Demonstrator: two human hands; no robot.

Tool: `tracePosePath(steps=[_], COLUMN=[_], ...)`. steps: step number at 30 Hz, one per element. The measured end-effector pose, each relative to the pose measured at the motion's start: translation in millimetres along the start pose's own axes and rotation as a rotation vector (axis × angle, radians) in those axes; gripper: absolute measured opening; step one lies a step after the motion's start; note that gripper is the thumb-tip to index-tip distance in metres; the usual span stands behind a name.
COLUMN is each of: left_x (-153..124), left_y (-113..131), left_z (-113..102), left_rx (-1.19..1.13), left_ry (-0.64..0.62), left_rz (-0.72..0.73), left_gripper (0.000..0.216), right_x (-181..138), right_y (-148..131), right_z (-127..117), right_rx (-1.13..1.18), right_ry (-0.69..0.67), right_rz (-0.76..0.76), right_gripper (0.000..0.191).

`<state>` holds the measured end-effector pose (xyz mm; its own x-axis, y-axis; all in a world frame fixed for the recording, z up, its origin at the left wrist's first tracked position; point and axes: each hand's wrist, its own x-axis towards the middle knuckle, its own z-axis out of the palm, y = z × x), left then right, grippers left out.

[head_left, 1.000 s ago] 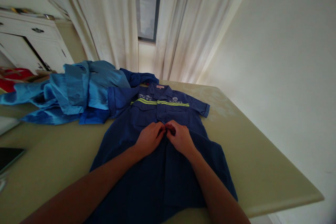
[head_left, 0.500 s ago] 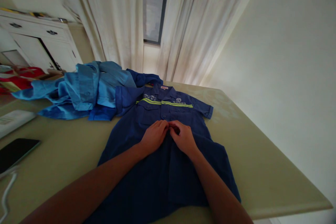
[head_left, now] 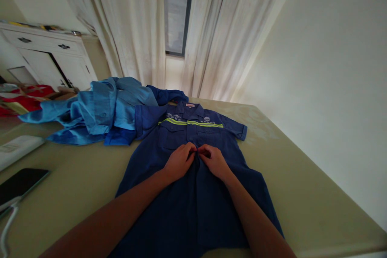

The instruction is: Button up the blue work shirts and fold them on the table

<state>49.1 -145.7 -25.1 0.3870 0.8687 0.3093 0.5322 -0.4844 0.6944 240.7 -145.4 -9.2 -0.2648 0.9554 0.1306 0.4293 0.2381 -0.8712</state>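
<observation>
A dark blue short-sleeved work shirt [head_left: 169, 205] with a yellow-green reflective stripe across the chest lies face up on a pale green table [head_left: 302, 193], collar away from me. My left hand [head_left: 179, 162] and my right hand [head_left: 214, 160] meet at the shirt's front placket just below the chest pockets. Both have their fingers pinched together on the placket fabric, fingertips almost touching. Whatever lies between the fingertips is too small to make out.
A heap of lighter blue shirts [head_left: 96, 109] lies at the back left of the table. A dark phone [head_left: 18, 183] and a white cable [head_left: 7, 225] lie near the left edge. A white cabinet [head_left: 51, 58], curtains [head_left: 133, 28] and a wall stand beyond.
Both hands stay pinched at the same spot on the placket. The camera has shifted a little, so the phone and cable at the left now show more.
</observation>
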Motion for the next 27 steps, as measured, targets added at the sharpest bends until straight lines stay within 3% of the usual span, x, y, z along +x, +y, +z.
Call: tracePosePath(steps=[7, 13, 19, 27], left_x=[2.8, 2.0, 0.7, -1.0], left_y=[0.3, 0.9, 0.8, 2.0], left_z=[-3.7, -4.1, -3.3, -2.1], left_rx=[-0.041, -0.011, 0.005, 0.009], left_ry=[-0.007, -0.020, 0.005, -0.002], left_rz=[-0.002, 0.058, 0.056, -0.007], left_gripper=[0.009, 0.013, 0.013, 0.009], right_x=[-1.1, -2.8, -4.0, -1.9], right_y=[-5.9, -6.9, -10.2, -7.4], right_z=[2.6, -0.1, -0.5, -5.1], right_rx=[-0.272, -0.454, -0.474, -0.350], right_ry=[0.063, 0.004, 0.057, -0.009], right_rz=[-0.119, -0.212, -0.172, -0.156], right_gripper=[0.020, 0.021, 0.011, 0.012])
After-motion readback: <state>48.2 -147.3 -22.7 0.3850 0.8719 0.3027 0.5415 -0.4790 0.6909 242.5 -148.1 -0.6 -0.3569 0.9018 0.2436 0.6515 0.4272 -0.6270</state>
